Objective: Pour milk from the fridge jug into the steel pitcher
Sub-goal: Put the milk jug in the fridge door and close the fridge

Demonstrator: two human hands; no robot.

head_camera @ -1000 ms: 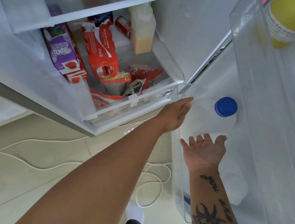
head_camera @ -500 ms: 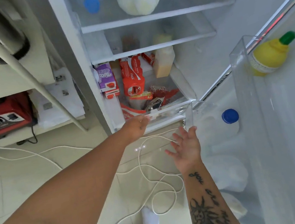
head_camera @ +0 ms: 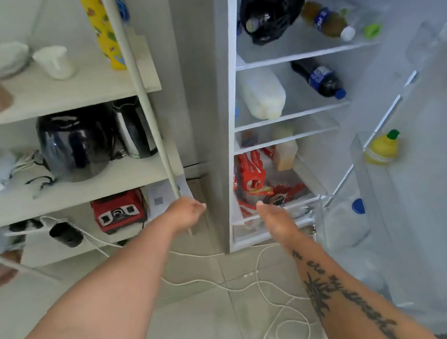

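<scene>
Both hands' fingers [head_camera: 260,203] loosely spread, empty

Pale floor tiles [head_camera: 201,329] lay crossed by a white cable [head_camera: 267,295]; a white shelving unit [head_camera: 72,191] stood beside the open fridge [head_camera: 226,50], daylit.
</scene>
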